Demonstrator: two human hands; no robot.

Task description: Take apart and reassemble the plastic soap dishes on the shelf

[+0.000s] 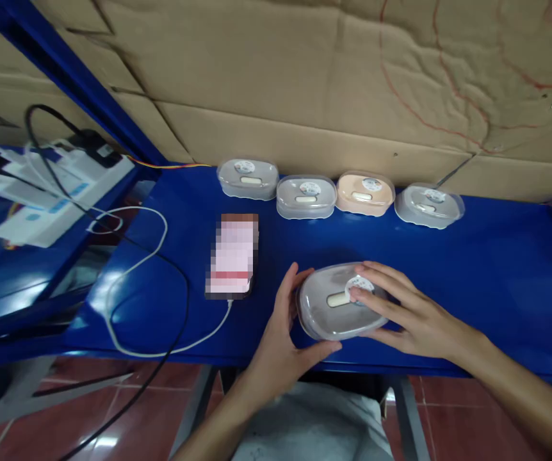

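Note:
An oval grey plastic box (317,298) with a clear lid lies near the front edge of the blue table. Its top carries a pale oblong piece (337,299) and a round white sticker (358,289). Around the box's left end my left hand (285,339) is curved, thumb at the front side and fingers at the back. From the right, my right hand (413,314) grips the other end, with fingertips on the lid and sticker and the thumb low at the front. The box's right end is partly hidden beneath that hand.
Along the back stand similar lidded boxes: grey ones (250,186) (305,208) (430,214) and a peach one (365,203). Left of my hands lies a phone (232,256) on a white cable (194,349). A power strip (64,198) with plugs sits far left, and cardboard (280,77) walls the back.

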